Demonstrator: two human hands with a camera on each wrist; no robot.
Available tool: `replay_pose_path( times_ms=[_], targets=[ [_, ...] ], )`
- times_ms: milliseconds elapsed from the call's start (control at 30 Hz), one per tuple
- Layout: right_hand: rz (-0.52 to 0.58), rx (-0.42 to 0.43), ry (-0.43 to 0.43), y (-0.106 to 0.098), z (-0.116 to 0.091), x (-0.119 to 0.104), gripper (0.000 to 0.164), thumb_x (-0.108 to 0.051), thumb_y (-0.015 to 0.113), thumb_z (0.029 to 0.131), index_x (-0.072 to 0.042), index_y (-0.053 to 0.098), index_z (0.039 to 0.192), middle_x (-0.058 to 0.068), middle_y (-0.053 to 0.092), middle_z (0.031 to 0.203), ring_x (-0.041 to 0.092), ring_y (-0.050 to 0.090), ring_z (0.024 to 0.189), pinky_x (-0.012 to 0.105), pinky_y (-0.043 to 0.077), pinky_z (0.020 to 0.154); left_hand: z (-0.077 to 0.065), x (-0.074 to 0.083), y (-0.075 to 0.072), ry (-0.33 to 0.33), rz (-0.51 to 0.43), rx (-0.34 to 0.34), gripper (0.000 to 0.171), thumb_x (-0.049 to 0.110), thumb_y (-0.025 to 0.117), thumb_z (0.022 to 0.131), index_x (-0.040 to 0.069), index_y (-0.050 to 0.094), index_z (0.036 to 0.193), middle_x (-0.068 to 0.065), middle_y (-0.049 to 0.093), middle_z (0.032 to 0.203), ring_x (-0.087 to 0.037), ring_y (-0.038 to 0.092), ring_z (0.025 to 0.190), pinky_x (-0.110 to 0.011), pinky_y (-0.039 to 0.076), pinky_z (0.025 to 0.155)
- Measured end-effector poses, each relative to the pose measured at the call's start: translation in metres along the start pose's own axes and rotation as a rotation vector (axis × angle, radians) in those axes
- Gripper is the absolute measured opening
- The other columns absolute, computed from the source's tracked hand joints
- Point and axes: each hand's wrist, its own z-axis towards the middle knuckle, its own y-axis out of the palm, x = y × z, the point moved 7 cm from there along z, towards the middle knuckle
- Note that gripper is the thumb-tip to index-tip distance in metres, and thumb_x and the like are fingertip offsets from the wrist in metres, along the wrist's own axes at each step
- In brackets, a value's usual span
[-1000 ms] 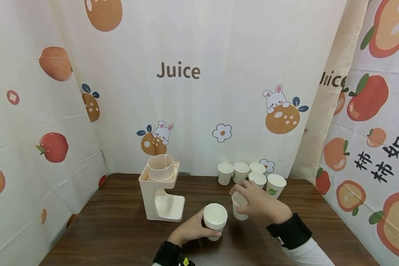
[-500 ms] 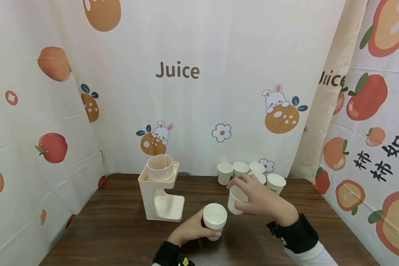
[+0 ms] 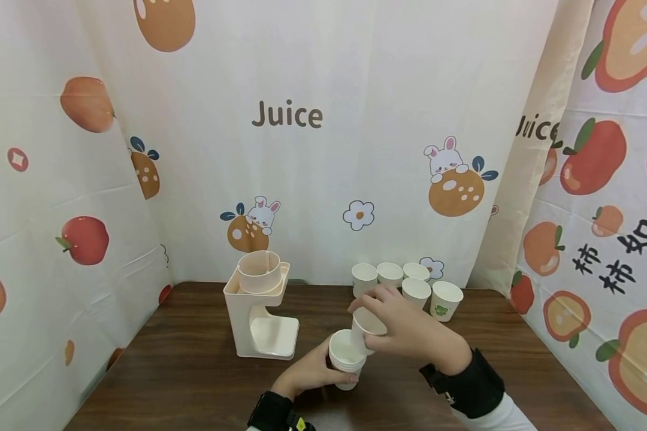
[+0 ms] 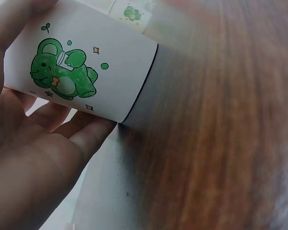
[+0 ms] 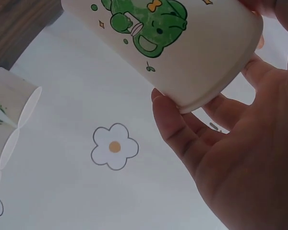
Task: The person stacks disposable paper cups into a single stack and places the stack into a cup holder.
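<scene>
My left hand (image 3: 314, 370) grips a stack of nested white paper cups (image 3: 347, 359) at the front middle of the table. In the left wrist view the outer cup (image 4: 72, 62) shows a green cartoon bear, with fingers around its side. My right hand (image 3: 401, 326) holds a single paper cup (image 3: 368, 326) by its rim, with the base tilted toward the stack. It overlaps the stack's right rim in the head view. Up close in the right wrist view, this cup (image 5: 177, 52) carries the same green bear, and the fingers pinch near its rim.
Several white paper cups (image 3: 390, 274) stand upright at the back right of the dark wooden table (image 3: 183, 371). A cream juicer-like dispenser (image 3: 261, 305) with a round top stands left of the left hand. Printed curtains (image 3: 323, 167) enclose the back and sides.
My right hand has lifted the single cup and carried it left, over to the stack. The left hand and its stack stay in place.
</scene>
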Motion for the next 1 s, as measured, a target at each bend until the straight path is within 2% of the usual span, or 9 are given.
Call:
replay_pose_path(
  times_ms=[233,567,1000],
  targets=[
    [0.053,-0.069,0.056,0.010,0.006,-0.005,0.038,-0.018,0.069,0.084,-0.028,0.062,0.120,-0.010,0.053,0.121,0.013,0.047,0.106,0.033,0.048,0.082,0.001,-0.001,-0.001,-0.009,0.006,-0.007,0.080,0.019,0.081,0.085,0.022,0.035,0.149,0.001,0.056,0.128,-0.019,0.055,0.116,-0.047,0.040,0.099],
    [0.095,-0.087,0.042,0.025,0.012,-0.013,0.040,-0.018,0.071,0.083,-0.030,0.064,0.120,-0.010,0.054,0.120,0.010,0.047,0.110,0.033,0.048,0.086,0.002,-0.003,-0.001,0.029,-0.008,-0.019,0.079,0.022,0.081,0.086,0.024,0.035,0.149,0.001,0.054,0.132,-0.021,0.053,0.118,-0.046,0.039,0.101],
    [0.090,-0.103,0.036,0.037,0.009,-0.013,0.038,-0.018,0.072,0.084,-0.027,0.065,0.120,-0.008,0.054,0.121,0.013,0.046,0.112,0.033,0.047,0.088,0.000,-0.002,0.000,0.013,-0.003,-0.012,0.079,0.020,0.081,0.086,0.023,0.035,0.150,0.001,0.052,0.134,-0.020,0.053,0.119,-0.045,0.040,0.100]
  ],
)
